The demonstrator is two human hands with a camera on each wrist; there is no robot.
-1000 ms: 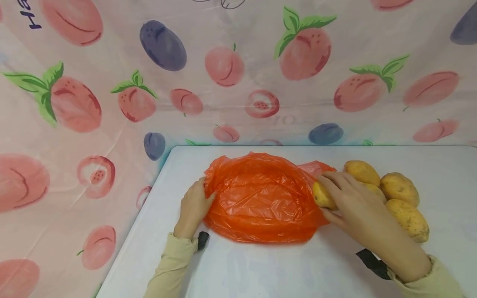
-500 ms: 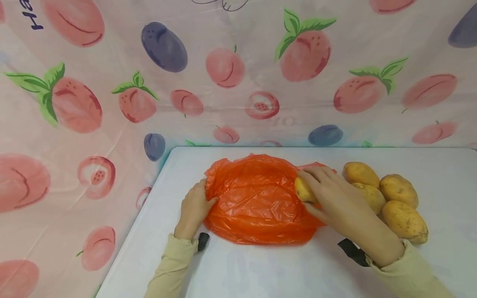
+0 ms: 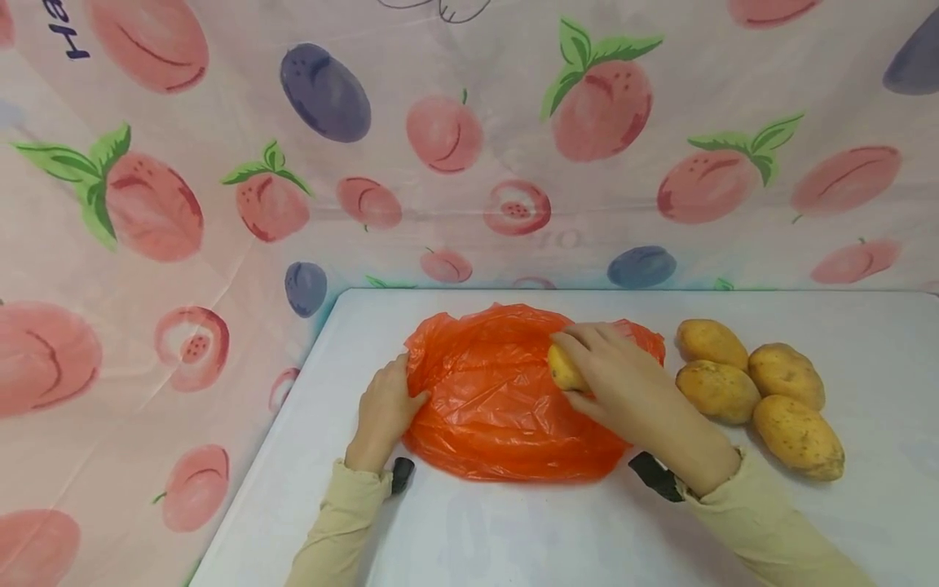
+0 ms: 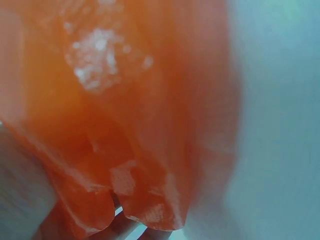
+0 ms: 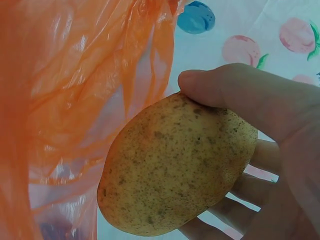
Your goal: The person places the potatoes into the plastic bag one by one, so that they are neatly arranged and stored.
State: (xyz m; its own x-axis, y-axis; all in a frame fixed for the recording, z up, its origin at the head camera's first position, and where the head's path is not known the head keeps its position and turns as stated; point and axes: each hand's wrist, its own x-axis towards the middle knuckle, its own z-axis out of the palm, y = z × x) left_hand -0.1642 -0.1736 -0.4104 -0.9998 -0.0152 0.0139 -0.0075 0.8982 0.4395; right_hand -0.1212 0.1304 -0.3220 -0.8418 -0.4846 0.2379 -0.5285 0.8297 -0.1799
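Head view: table [image 3: 880, 375], printed cloth [image 3: 513, 122] rising behind its far edge; bag [image 3: 491, 416], orange, spread from near the table's left edge to about its middle, hollow showing; left hand [image 3: 383, 412], gripping the bag's left rim, thumb on the inner side; right hand [image 3: 623, 379], holding one potato [image 3: 563, 371] over the right half of the hollow, whether lifted or resting on the film not clear; four potatoes [image 3: 786, 375], grouped toward the table's right edge, outside the bag

Change over the last second: right hand and its potato shifted left, from the bag's right rim to over the hollow; left hand and bag nearly unmoved; judged meaning, the carry largely complete, release not yet made

Left wrist view: bag film filling most of it, blurred; fingers low down, partly behind the film

Right wrist view: held potato, speckled, thumb across its upper side, fingers behind; bag film just beside, contact uncertain
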